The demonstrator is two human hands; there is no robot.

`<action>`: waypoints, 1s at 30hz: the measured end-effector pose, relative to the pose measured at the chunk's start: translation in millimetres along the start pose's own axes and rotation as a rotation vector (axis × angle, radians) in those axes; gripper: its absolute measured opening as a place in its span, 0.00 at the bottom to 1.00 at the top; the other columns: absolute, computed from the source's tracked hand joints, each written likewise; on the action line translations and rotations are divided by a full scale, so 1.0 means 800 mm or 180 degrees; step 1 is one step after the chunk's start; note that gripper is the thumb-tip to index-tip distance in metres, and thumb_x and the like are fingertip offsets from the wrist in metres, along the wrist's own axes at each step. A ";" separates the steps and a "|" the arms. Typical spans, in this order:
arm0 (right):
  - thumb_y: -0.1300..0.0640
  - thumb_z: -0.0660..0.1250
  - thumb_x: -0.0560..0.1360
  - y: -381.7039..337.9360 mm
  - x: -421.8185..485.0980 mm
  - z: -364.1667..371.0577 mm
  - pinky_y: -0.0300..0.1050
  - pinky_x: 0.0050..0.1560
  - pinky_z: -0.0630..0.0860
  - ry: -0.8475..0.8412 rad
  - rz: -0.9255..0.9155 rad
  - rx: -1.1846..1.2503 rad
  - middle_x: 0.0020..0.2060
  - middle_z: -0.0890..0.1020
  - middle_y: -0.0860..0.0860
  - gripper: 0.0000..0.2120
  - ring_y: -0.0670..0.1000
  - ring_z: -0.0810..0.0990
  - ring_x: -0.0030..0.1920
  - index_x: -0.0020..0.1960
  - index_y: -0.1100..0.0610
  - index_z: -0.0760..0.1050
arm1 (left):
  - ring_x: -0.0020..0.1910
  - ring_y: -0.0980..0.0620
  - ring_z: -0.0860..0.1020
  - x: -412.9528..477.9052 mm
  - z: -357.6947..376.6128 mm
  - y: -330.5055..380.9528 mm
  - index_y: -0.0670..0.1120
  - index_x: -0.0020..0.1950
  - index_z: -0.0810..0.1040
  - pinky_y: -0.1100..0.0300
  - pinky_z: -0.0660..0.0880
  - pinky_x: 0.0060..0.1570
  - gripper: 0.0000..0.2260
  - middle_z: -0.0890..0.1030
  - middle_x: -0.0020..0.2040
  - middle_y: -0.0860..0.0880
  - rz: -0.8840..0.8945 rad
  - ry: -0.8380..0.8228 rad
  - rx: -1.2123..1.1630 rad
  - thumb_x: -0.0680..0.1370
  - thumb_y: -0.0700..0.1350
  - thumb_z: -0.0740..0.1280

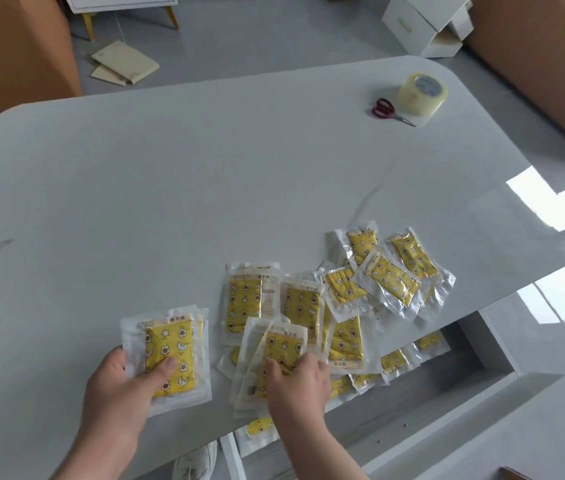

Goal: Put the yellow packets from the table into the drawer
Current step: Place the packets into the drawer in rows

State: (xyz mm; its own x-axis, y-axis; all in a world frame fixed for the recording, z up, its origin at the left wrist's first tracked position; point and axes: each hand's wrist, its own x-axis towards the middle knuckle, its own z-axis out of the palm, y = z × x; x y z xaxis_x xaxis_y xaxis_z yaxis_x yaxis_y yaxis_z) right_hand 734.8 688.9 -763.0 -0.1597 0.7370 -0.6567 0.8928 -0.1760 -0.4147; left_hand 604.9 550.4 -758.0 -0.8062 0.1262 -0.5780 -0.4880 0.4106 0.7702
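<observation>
Several yellow packets in clear wrap lie on the grey table [204, 174] near its front right edge, with a loose pile [388, 275] spreading to the right. My left hand [125, 386] holds a small stack of packets [173, 344], thumb pressed on the top one. My right hand [298, 386] grips another packet [277, 351] at the table's edge. Below the edge the open drawer [447, 386] shows a few packets [395, 362] lying inside.
A roll of clear tape [421, 93] and red-handled scissors [390, 110] sit at the far right of the table. Cardboard boxes [551, 57] stand to the right, a white cabinet [423, 22] beyond. A white shoe [198, 462] shows under the table.
</observation>
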 end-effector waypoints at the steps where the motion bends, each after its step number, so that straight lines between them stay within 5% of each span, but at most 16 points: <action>1: 0.45 0.64 0.76 -0.004 -0.003 0.003 0.47 0.64 0.64 0.0019 -0.0034 -0.0074 0.58 0.68 0.51 0.16 0.52 0.65 0.60 0.56 0.56 0.69 | 0.44 0.43 0.82 0.003 -0.002 -0.001 0.45 0.45 0.79 0.46 0.76 0.53 0.10 0.84 0.43 0.46 0.0001 0.0000 0.0019 0.68 0.36 0.76; 5: 0.43 0.64 0.75 -0.014 -0.013 0.011 0.46 0.62 0.66 0.0144 -0.0063 -0.0375 0.56 0.70 0.49 0.15 0.51 0.66 0.55 0.53 0.52 0.67 | 0.43 0.44 0.82 0.009 -0.009 -0.001 0.45 0.46 0.79 0.48 0.76 0.52 0.10 0.84 0.43 0.47 0.0011 -0.0035 -0.0041 0.68 0.36 0.75; 10: 0.42 0.62 0.76 -0.025 -0.023 0.013 0.45 0.64 0.62 0.0311 -0.0142 -0.0866 0.59 0.67 0.48 0.18 0.51 0.65 0.61 0.61 0.51 0.66 | 0.42 0.44 0.82 0.015 -0.015 0.002 0.45 0.46 0.79 0.54 0.75 0.44 0.11 0.84 0.42 0.46 0.0005 -0.0128 -0.0111 0.68 0.34 0.75; 15: 0.50 0.68 0.75 -0.043 -0.034 0.015 0.42 0.55 0.69 0.0407 -0.0168 -0.0249 0.54 0.64 0.45 0.18 0.48 0.68 0.53 0.60 0.49 0.63 | 0.40 0.44 0.83 0.017 -0.019 0.010 0.45 0.44 0.79 0.53 0.77 0.43 0.10 0.85 0.38 0.48 0.0015 -0.0215 -0.0048 0.68 0.34 0.75; 20: 0.53 0.69 0.75 -0.052 -0.037 0.010 0.48 0.71 0.62 0.0508 -0.0014 -0.0180 0.71 0.66 0.48 0.37 0.51 0.64 0.71 0.76 0.51 0.51 | 0.39 0.45 0.83 0.016 -0.030 0.025 0.45 0.45 0.80 0.54 0.77 0.41 0.11 0.85 0.38 0.48 -0.0002 -0.0343 -0.0043 0.68 0.34 0.75; 22: 0.53 0.68 0.75 -0.053 -0.038 0.010 0.47 0.67 0.67 0.0521 0.0012 -0.0138 0.67 0.71 0.48 0.29 0.51 0.69 0.67 0.73 0.52 0.61 | 0.38 0.46 0.83 0.014 -0.035 0.033 0.44 0.45 0.79 0.56 0.76 0.37 0.10 0.85 0.36 0.50 0.0011 -0.0383 -0.0069 0.68 0.34 0.75; 25: 0.54 0.67 0.76 -0.051 -0.038 0.009 0.41 0.43 0.73 0.0423 -0.0147 0.0118 0.49 0.75 0.49 0.05 0.47 0.75 0.45 0.51 0.52 0.74 | 0.37 0.47 0.83 0.014 -0.041 0.042 0.43 0.45 0.79 0.57 0.75 0.34 0.10 0.85 0.36 0.50 0.0007 -0.0467 -0.0103 0.68 0.34 0.75; 27: 0.56 0.68 0.75 -0.051 -0.034 0.001 0.46 0.40 0.77 0.0377 -0.0238 0.0700 0.44 0.79 0.50 0.03 0.48 0.78 0.41 0.44 0.50 0.75 | 0.37 0.46 0.84 0.017 -0.045 0.045 0.43 0.45 0.79 0.56 0.76 0.36 0.10 0.85 0.38 0.48 -0.0003 -0.0584 -0.0147 0.68 0.33 0.74; 30: 0.59 0.68 0.76 -0.052 -0.027 -0.017 0.51 0.45 0.81 0.0123 -0.0260 0.1433 0.42 0.84 0.49 0.06 0.51 0.83 0.44 0.47 0.48 0.76 | 0.40 0.46 0.83 0.021 -0.044 0.048 0.39 0.46 0.77 0.55 0.76 0.39 0.09 0.85 0.41 0.46 -0.0003 -0.0766 -0.0156 0.69 0.34 0.74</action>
State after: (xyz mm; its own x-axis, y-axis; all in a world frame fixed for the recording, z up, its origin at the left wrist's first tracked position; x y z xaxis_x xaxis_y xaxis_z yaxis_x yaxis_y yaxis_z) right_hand 707.2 688.9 -722.8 -0.1986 0.7826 -0.5901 0.6046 -0.3760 -0.7022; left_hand 561.0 536.2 -728.5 -0.7057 0.3397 -0.6217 -0.5090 0.3674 0.7784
